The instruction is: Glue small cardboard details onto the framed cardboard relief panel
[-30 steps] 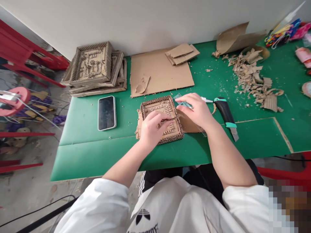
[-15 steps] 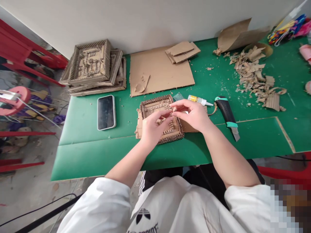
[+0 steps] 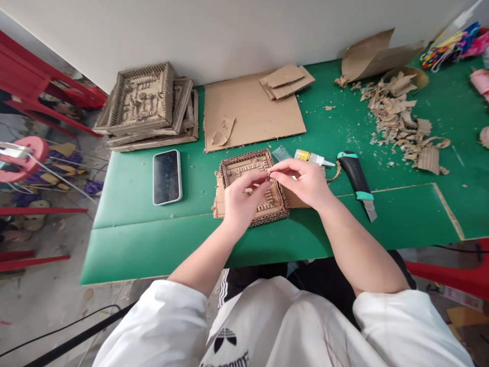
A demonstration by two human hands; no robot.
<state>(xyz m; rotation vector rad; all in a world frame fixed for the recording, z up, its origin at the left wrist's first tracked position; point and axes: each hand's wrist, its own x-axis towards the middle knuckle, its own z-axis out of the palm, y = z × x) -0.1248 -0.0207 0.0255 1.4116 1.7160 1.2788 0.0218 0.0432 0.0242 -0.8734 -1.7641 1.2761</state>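
Note:
A small cardboard tray (image 3: pixel 240 168) with corrugated walls and rows of little strips inside lies in front of me on the green table (image 3: pixel 130 250). Over its middle, my left hand (image 3: pixel 244 199) pinches a tiny cardboard piece (image 3: pixel 269 175) between thumb and index finger. The fingertips of my right hand (image 3: pixel 303 182) close on the same piece from the other side. Both hands hide part of the tray. Just behind my right hand lies a glue bottle (image 3: pixel 308 157) with a yellow label.
A phone (image 3: pixel 167 177) and stacked cardboard trays (image 3: pixel 145 97) are on the left. Behind is a flat cardboard sheet (image 3: pixel 252 112). To the right lie a box cutter (image 3: pixel 356 176), blade out, and a heap of cardboard scraps (image 3: pixel 401 117).
The fingertips of both hands have shifted slightly and come closer together around the tiny piece. The tray and the other objects stay where they were.

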